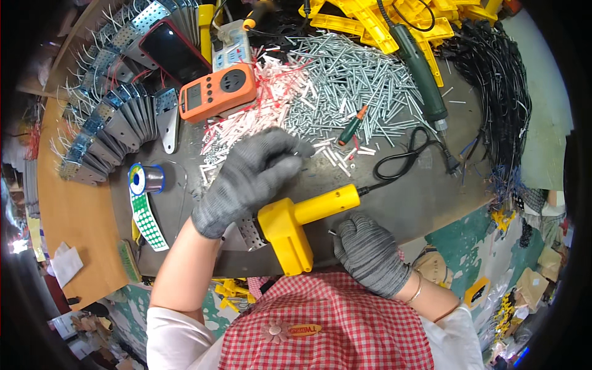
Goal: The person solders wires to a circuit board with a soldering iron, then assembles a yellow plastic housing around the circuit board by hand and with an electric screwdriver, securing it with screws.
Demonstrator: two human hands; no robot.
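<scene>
Checked apron [357,320] just below yellow housing [285,234] at the near edge of the counter [410,206], left grip [250,172] curled, contents unclear, right grip [371,254] closed round slim rod [333,233], possibly risking a fall if tugged by cord [385,178].

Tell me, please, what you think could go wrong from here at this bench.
The yellow housing lies close to the front edge of the table, so a nudge might tip it off. The gloved right hand holds a small piece with only its end showing; it could slip out and be lost. Loose white pieces lie near the gloved left hand, and a careless sweep might scatter them.
</scene>
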